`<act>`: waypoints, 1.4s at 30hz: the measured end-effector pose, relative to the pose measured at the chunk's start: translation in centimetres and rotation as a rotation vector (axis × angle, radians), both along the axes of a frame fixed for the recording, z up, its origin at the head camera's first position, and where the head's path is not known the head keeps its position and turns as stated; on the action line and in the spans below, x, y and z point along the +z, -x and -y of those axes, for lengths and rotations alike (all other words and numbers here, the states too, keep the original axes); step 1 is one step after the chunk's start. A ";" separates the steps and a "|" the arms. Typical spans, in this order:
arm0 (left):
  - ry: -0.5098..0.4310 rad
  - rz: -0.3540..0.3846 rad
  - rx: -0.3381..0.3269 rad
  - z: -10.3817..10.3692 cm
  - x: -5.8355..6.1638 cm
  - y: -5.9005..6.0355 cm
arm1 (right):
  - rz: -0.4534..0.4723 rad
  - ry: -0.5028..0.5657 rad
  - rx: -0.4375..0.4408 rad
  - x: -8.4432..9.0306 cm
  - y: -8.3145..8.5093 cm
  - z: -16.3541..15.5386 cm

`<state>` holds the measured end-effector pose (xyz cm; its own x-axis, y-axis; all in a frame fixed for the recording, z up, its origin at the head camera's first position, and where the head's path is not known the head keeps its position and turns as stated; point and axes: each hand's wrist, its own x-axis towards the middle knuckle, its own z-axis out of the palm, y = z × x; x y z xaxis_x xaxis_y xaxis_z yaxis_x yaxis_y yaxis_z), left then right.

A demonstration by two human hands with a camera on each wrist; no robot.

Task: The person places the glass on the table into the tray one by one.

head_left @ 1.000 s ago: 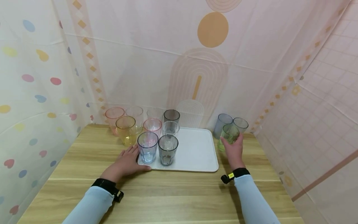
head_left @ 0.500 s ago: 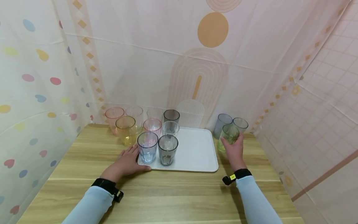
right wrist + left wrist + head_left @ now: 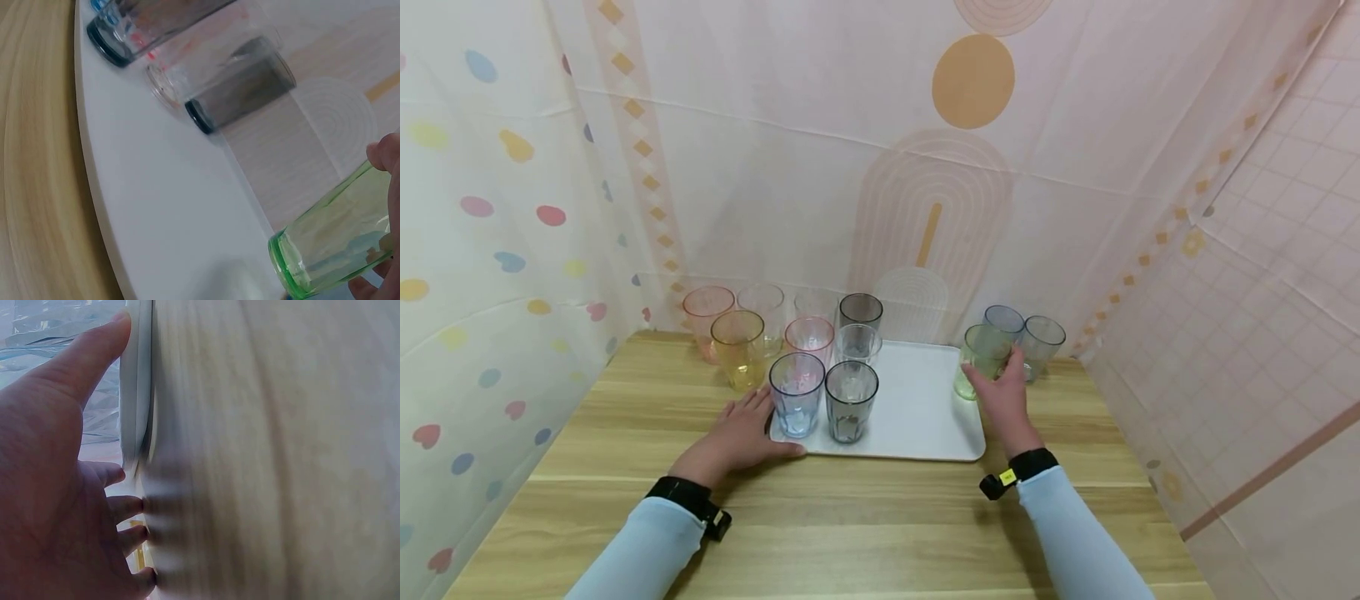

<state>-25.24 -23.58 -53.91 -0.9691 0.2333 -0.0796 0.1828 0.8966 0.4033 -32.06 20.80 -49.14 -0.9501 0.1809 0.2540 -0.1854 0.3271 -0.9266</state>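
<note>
My right hand point(image 3: 1007, 404) grips a green drinking glass point(image 3: 979, 354) over the right edge of a white tray point(image 3: 917, 417). In the right wrist view the green glass point(image 3: 331, 234) is tilted, its base above the tray surface point(image 3: 169, 206). At the tray's front left corner my left hand point(image 3: 737, 437) rests with fingers spread, the thumb along the rim, as the left wrist view also shows. On the left half of the tray stand a light blue glass point(image 3: 797, 404), a smoky grey glass point(image 3: 850, 408), a pink-rimmed glass point(image 3: 809, 336) and several others behind.
Left of the tray, a yellow glass point(image 3: 737, 354), a pinkish-orange glass point(image 3: 706, 321) and a clear one point(image 3: 763, 308) stand on the wooden table point(image 3: 880, 533). A bluish glass point(image 3: 1004, 319) and a greyish one point(image 3: 1042, 346) stand at the back right, before the curtain point(image 3: 775, 192).
My right hand has lifted the green glass and carried it left, from beside the two back right glasses to the tray's right edge. The left hand has stayed in place.
</note>
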 end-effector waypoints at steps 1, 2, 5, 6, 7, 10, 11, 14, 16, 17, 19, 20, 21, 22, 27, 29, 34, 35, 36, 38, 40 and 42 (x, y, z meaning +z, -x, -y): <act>-0.001 0.000 -0.001 0.0 0.0 0.0 | 0.001 0.000 0.006 -0.1 0.1 0.5; 0.000 0.001 -0.001 0.0 0.1 -0.1 | 0.005 -0.004 0.012 -0.1 0.2 1.0; 0.004 -0.001 -0.001 -0.1 0.2 -0.2 | 0.012 -0.023 0.017 -0.4 0.8 2.7; 0.003 -0.001 0.000 -0.1 0.3 -0.2 | 0.015 -0.027 0.022 -0.5 1.0 3.2; 0.002 -0.001 0.002 -0.1 0.3 -0.2 | 0.019 -0.035 0.025 -0.6 1.2 3.7; 0.000 0.001 0.003 -0.1 0.3 -0.2 | 0.028 -0.053 0.039 -0.8 1.9 5.1; -0.001 0.005 0.005 -0.1 0.2 -0.2 | 0.031 -0.049 0.048 -0.8 2.1 5.6; -0.001 0.008 0.005 0.0 0.1 -0.1 | 0.037 -0.047 0.072 -0.8 2.9 6.8; -0.003 0.014 0.007 0.0 -0.1 -0.1 | 0.040 -0.045 0.088 -0.7 3.4 7.5; -0.004 0.016 0.008 0.0 -0.2 -0.1 | 0.040 -0.047 0.095 -0.7 3.7 7.9; -0.006 0.015 0.007 0.1 -0.2 0.0 | 0.043 -0.054 0.103 -0.7 4.2 8.5; -0.008 0.017 0.009 0.1 -0.3 0.0 | 0.047 -0.060 0.106 -0.7 4.5 8.8; -0.009 0.018 0.010 0.0 -0.3 0.0 | 0.053 -0.063 0.109 -0.7 4.8 9.0; -0.010 0.018 0.011 0.0 -0.3 0.0 | 0.061 -0.067 0.110 -0.6 5.1 9.3; -0.011 0.020 0.011 0.0 -0.1 0.0 | 0.100 -0.066 0.114 -0.3 6.2 10.4; -0.009 0.020 0.010 0.0 0.1 -0.1 | 0.101 -0.069 0.114 -0.2 6.5 10.8; -0.015 0.025 0.011 -0.1 0.4 -0.3 | 0.065 -0.098 0.121 0.0 7.4 11.4; -0.017 0.025 0.009 -0.1 0.5 -0.4 | 0.061 -0.105 0.122 0.0 7.6 11.5; -0.017 0.029 0.012 -0.1 0.5 -0.4 | 0.058 -0.111 0.123 0.0 7.7 11.5; -0.018 0.029 0.012 -0.2 0.5 -0.4 | 0.057 -0.123 0.120 -0.1 8.0 11.6; -0.016 0.028 0.013 -0.2 0.6 -0.4 | 0.066 -0.128 0.118 -0.2 8.2 11.7; -0.020 0.025 0.013 -0.2 0.6 -0.5 | 0.073 -0.136 0.116 -0.3 8.4 11.7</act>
<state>-24.78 -23.38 -53.30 -0.9698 0.2229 -0.0990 0.1612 0.8905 0.4255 -40.51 9.12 -49.46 -0.9793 0.0382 0.1987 -0.1633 0.4306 -0.8876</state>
